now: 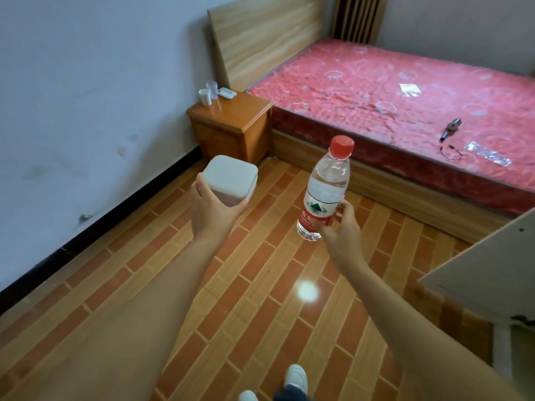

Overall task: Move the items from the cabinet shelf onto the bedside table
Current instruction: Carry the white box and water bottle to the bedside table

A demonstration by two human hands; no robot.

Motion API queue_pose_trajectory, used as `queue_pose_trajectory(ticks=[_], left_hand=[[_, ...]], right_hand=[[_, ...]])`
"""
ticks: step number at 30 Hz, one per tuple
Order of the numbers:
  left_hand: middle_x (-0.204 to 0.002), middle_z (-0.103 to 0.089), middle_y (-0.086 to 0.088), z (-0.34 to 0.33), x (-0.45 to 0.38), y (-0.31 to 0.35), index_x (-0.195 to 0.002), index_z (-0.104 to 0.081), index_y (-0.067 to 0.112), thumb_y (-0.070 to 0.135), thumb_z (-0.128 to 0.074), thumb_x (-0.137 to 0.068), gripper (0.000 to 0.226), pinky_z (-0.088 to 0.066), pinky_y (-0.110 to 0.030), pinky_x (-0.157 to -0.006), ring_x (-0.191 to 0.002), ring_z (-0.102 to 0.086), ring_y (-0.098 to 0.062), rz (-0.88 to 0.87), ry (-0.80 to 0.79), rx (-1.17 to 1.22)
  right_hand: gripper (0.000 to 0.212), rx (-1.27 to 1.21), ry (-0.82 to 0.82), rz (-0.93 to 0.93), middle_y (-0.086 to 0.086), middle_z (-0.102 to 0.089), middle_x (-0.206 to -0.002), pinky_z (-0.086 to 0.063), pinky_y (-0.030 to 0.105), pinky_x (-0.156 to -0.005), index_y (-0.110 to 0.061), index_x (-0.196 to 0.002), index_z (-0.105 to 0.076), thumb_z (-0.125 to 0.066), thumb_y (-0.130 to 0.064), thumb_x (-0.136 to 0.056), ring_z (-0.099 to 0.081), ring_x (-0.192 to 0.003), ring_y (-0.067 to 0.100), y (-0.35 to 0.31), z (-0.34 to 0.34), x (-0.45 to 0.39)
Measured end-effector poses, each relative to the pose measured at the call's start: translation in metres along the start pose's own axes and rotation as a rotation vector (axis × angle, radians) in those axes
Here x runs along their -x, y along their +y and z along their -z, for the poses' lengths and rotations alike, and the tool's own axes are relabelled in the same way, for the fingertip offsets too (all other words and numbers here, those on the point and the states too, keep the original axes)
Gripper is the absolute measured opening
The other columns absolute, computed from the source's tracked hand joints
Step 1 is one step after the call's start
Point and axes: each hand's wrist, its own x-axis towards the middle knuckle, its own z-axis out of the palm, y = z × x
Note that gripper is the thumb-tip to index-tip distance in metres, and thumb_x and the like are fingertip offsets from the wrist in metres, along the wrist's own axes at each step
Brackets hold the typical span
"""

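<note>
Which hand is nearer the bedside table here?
Left. The left hand, holding the white container, sits just below the bedside table; the right hand, gripping the water bottle, is further right.

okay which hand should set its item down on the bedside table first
Probably left. The left hand grips the white square plastic container on the side of the orange wooden bedside table; the right hand grips the clear red-capped water bottle.
</note>
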Motion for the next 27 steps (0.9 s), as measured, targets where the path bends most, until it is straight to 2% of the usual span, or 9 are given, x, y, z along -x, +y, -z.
queue_pose_trajectory(ticks=[3,8,12,19,25,27], left_hand=[[-0.139,-0.033,-0.014,0.001,-0.004,-0.009,-0.142,-0.017,0.007,0.047,-0.076,-0.067,0.103,-0.042,-0.035,-0.095,-0.127,-0.036,-0.027,0.025,0.005,0.000],[-0.138,-0.034,-0.013,-0.006,-0.014,-0.013,-0.141,-0.018,0.008,0.049,-0.075,-0.067,0.103,-0.043,-0.036,-0.093,-0.126,-0.037,-0.027,0.072,0.033,-0.014],[-0.140,-0.032,-0.014,-0.014,-0.022,-0.012,-0.142,-0.016,0.007,0.047,-0.075,-0.068,0.103,-0.041,-0.037,-0.096,-0.128,-0.035,-0.028,0.099,0.049,-0.026],[-0.141,-0.031,-0.014,-0.030,-0.037,-0.012,-0.143,-0.015,0.008,0.047,-0.075,-0.068,0.103,-0.042,-0.038,-0.097,-0.128,-0.036,-0.028,0.138,0.078,-0.041],[-0.140,-0.031,-0.012,-0.044,-0.067,-0.014,-0.142,-0.015,0.010,0.048,-0.074,-0.069,0.102,-0.044,-0.037,-0.095,-0.127,-0.037,-0.025,0.151,0.089,-0.038],[-0.139,-0.032,-0.013,-0.052,-0.084,-0.017,-0.142,-0.015,0.009,0.048,-0.075,-0.068,0.102,-0.044,-0.037,-0.096,-0.126,-0.037,-0.025,0.146,0.090,-0.035]], right_hand=[[0.053,0.016,-0.003,-0.009,-0.007,-0.053,-0.112,-0.043,0.015,-0.079,-0.012,-0.126,-0.042,-0.069,-0.013,-0.080,-0.051,-0.100,0.005,0.001,-0.010,-0.003],[0.053,0.045,-0.076,-0.010,-0.005,-0.054,-0.116,-0.044,0.017,-0.081,-0.013,-0.127,-0.042,-0.068,-0.012,-0.081,-0.052,-0.104,0.007,0.007,-0.015,-0.018],[0.050,0.050,-0.106,0.015,-0.009,-0.054,-0.109,-0.045,0.011,-0.075,-0.014,-0.124,-0.043,-0.068,-0.012,-0.081,-0.053,-0.094,0.000,0.010,-0.016,-0.036],[0.052,0.070,-0.150,0.028,-0.009,-0.052,-0.110,-0.042,0.012,-0.078,-0.013,-0.125,-0.043,-0.068,-0.012,-0.080,-0.051,-0.099,0.004,0.017,-0.017,-0.070],[0.053,0.069,-0.173,0.024,-0.008,-0.052,-0.112,-0.046,0.022,-0.088,-0.013,-0.126,-0.042,-0.069,-0.012,-0.080,-0.051,-0.102,0.005,0.019,-0.029,-0.101],[0.054,0.082,-0.177,0.028,-0.010,-0.051,-0.112,-0.046,0.019,-0.086,-0.013,-0.127,-0.041,-0.068,-0.012,-0.081,-0.050,-0.102,0.004,0.020,-0.036,-0.115]])
